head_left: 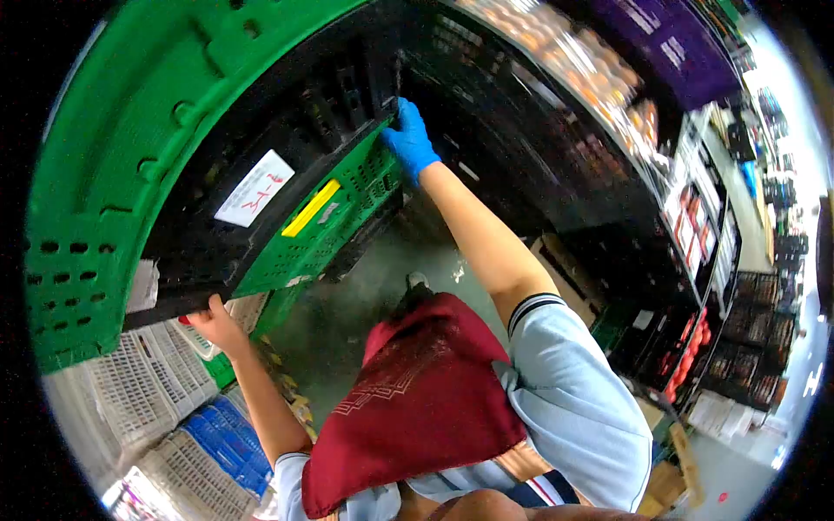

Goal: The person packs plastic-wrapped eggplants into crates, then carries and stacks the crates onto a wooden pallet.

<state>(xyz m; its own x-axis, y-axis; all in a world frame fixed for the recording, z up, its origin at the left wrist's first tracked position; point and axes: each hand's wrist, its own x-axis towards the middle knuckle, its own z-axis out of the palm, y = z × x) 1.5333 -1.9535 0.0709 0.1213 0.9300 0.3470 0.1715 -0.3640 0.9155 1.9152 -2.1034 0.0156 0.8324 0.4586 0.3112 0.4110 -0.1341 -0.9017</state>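
A black plastic crate (195,213) with a white handwritten label (254,187) is in front of me, in a stack. My left hand (219,327), bare, grips its lower left corner, thumb against the front and fingers partly hidden beneath. At the opposite end, my right hand (411,141) in a blue glove holds the crate's right corner; its fingertips are partly out of sight. A large green crate (139,130) rests above the black one. Underneath is another green crate (356,184) with a yellow handle strip (311,208).
White crates (139,373) and blue crates (228,441) are stacked at lower left. Tall black crates (521,130) stand close on my right, with packs of round orange-brown items (573,56) on top. Purple crate (665,43) behind. Grey floor (365,300) shows between the stacks.
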